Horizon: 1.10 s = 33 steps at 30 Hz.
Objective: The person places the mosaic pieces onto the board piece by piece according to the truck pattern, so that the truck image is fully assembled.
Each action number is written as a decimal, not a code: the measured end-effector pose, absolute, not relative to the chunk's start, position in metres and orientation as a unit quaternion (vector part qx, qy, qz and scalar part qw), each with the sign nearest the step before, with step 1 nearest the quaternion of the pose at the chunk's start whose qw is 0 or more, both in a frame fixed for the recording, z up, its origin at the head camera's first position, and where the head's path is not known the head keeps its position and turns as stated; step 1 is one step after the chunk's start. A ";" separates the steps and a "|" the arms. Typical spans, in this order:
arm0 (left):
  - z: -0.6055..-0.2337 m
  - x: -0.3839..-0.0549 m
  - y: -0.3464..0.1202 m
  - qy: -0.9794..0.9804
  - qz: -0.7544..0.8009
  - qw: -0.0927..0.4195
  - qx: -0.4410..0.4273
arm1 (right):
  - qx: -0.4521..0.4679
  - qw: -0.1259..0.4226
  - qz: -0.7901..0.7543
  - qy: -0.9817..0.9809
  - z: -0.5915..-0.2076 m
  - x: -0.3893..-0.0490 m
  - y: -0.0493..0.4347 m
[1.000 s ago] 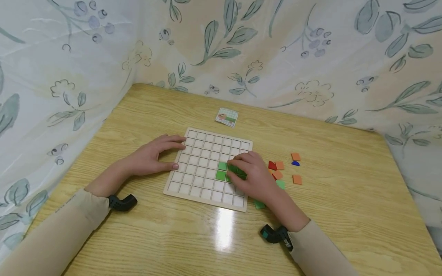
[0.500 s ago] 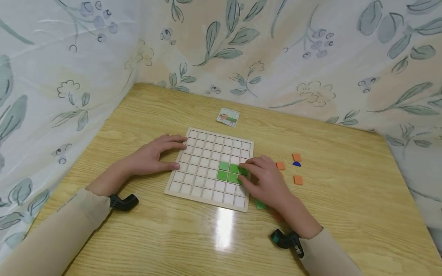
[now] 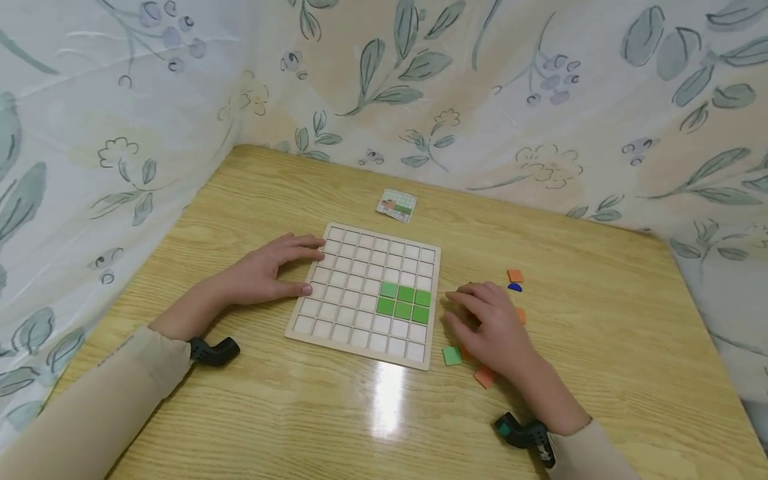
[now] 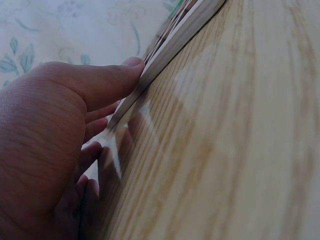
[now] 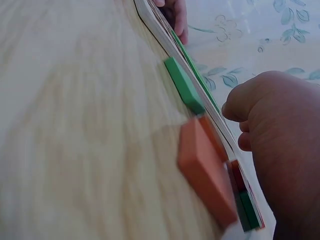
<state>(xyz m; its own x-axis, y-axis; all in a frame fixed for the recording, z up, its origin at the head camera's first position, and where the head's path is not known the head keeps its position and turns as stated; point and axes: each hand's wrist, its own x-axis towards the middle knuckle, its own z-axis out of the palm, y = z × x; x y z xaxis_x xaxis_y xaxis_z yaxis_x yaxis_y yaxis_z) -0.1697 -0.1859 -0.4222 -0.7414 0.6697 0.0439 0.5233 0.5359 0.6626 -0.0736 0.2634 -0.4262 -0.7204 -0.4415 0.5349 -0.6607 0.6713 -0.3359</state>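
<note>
A wooden grid board (image 3: 336,301) lies on the table, with two rows of green square tiles (image 3: 403,311) in its right side. My left hand (image 3: 264,270) rests at the board's left edge, thumb and fingertips touching the rim. In the left wrist view the thumb (image 4: 112,82) lies along that edge. My right hand (image 3: 489,327) is just right of the board, over loose pieces, its fingers loosely bent and nothing seen between them. Near it lie a light green tile (image 3: 452,356) and an orange tile (image 3: 485,377). The hand hides other pieces.
Farther right are an orange tile (image 3: 515,275) and a blue half-round piece (image 3: 515,287). A small picture card (image 3: 397,205) lies behind the board. The wooden table (image 3: 270,413) meets a leaf-patterned cloth (image 3: 468,87) at the back and left.
My right hand has moved right, off the board and over the loose pieces, uncovering the green tiles in the grid. My left hand has stayed at the board's edge.
</note>
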 end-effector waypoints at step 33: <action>-0.426 -0.172 -0.187 0.868 0.337 0.099 0.351 | 0.284 0.205 0.242 -0.905 -0.428 -0.068 0.299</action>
